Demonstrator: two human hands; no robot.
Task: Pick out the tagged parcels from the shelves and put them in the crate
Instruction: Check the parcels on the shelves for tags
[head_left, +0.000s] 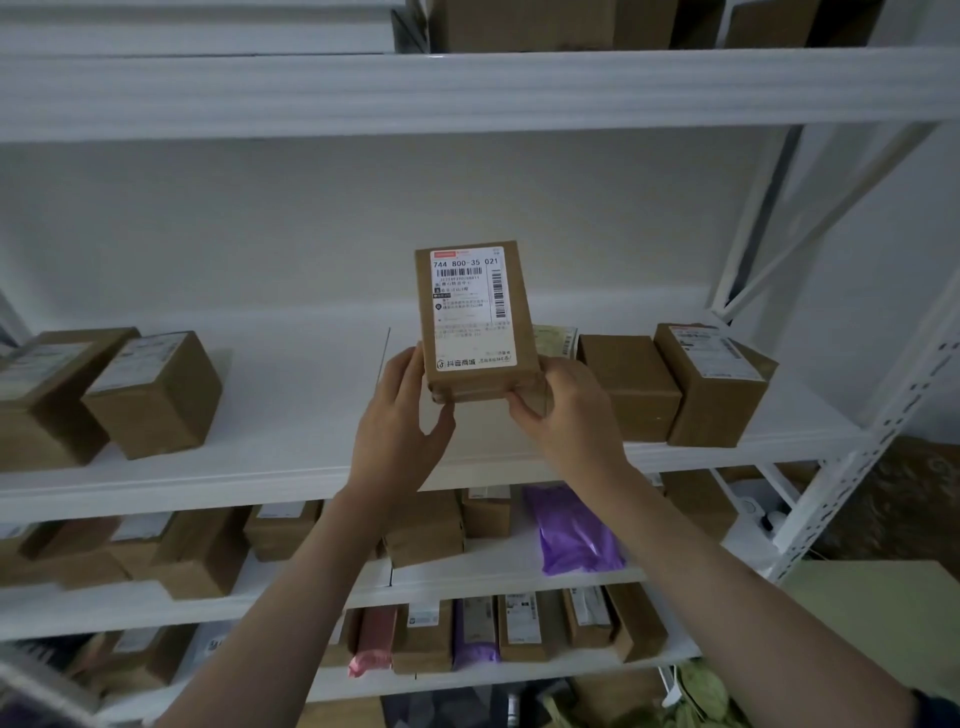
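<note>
Holding the labelled parcel (475, 317) upright at the centre of our view, we gripped its lower end from both sides: our left hand (402, 415) at 7 o'clock, our right hand (563, 410) at 5 o'clock. It hung above the white shelf (291, 415). Two cardboard boxes (675, 384) sat at 3 o'clock, two more boxes (104, 395) at 9 o'clock, and a purple bag (574, 535) lower down at 5 o'clock.

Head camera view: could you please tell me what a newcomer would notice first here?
A small brown cardboard parcel with a white shipping label is held upright at centre by the left hand and right hand, before the white metal shelf. Lower right lies a purple plastic mailer bag.
</note>
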